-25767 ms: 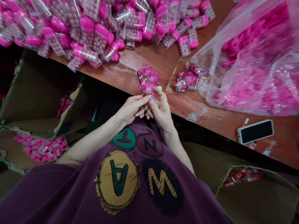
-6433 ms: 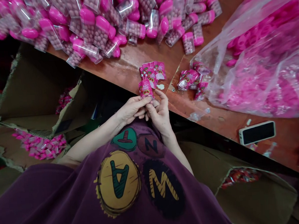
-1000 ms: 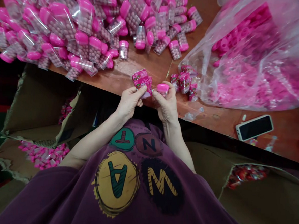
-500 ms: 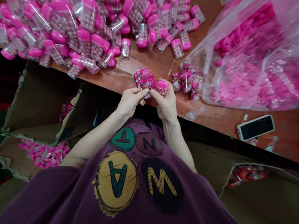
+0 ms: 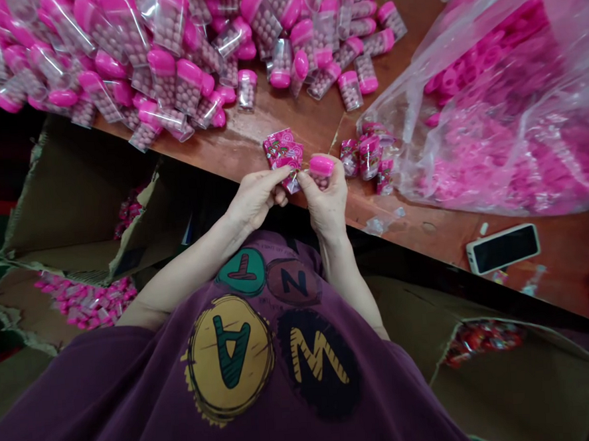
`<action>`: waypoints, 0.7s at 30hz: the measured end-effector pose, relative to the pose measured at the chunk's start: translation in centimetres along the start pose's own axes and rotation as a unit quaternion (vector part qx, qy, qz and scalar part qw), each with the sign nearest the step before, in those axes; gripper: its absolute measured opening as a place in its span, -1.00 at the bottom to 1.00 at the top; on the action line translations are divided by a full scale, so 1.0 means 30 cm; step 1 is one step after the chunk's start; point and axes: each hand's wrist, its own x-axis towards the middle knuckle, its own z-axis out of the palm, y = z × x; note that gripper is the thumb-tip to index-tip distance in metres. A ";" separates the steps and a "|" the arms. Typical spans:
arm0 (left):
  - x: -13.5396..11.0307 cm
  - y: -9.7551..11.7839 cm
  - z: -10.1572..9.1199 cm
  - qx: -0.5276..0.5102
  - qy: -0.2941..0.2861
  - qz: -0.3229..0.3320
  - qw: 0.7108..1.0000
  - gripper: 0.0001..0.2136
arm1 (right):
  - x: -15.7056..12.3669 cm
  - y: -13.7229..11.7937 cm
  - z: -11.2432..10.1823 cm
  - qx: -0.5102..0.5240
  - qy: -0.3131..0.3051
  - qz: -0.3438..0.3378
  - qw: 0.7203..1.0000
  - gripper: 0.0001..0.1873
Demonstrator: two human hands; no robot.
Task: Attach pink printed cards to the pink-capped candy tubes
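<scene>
My left hand (image 5: 253, 198) is closed on a small stack of printed pink wrapper sleeves (image 5: 283, 149), its thumb lying across their near end. Close beside it, my right hand (image 5: 328, 202) grips a small candy jar (image 5: 322, 165) with a pink lid and pale pink balls inside. The right thumb and a fingertip reach to the corner of the sleeves; whether they pinch one is too small to tell. Just right of that hand, several jars in printed wrappers (image 5: 369, 156) lie on the wooden table (image 5: 313, 129).
Many unwrapped candy jars (image 5: 165, 69) are heaped along the far side. A clear plastic bag (image 5: 498, 121) of pink plastic pieces lies at right, with a phone (image 5: 503, 249) nearer. Cardboard boxes (image 5: 73, 194) stand below the table edge at left, another box (image 5: 524, 393) at lower right.
My left thumb has shifted on the sleeves, and the stack's near end shows more. The fingertips of my two hands have drawn slightly apart. The jar stays in my right hand.
</scene>
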 end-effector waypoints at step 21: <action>0.015 -0.040 0.004 -0.012 0.087 0.059 0.994 -0.56 | -0.115 -0.022 0.016 0.027 -0.034 0.051 0.998 -0.55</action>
